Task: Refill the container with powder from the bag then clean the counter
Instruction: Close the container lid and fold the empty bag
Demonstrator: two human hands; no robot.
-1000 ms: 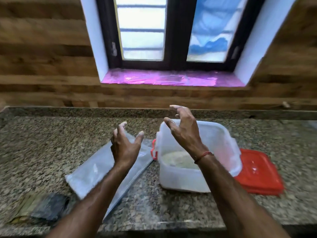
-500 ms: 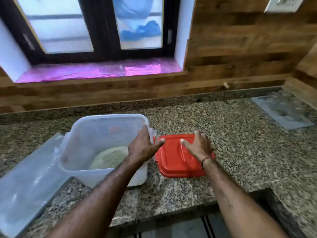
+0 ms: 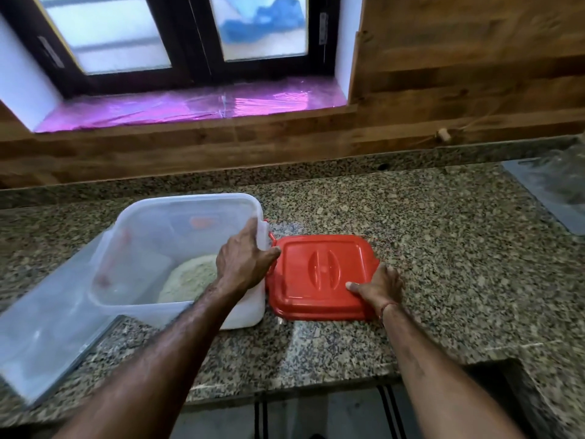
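My left hand (image 3: pixel 243 264) is curled over the right rim of the clear plastic container (image 3: pixel 152 242), which sits mid-left of the frame on the granite desk (image 3: pixel 443 264). The thumb sticks out toward the red lid (image 3: pixel 316 267). There's a low heap of pale powder (image 3: pixel 190 277) in the bottom. My right hand (image 3: pixel 378 288) grips the lid's lower right corner, thumb on top. The lid lies flat just right of the container. The clear bag (image 3: pixel 41 327) lies flat at lower left, right up against the container.

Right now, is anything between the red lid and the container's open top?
Only the left hand: it grips the rim of the container on the side facing the red lid, which the right hand holds at its near corner. Nothing else visible lies between them.
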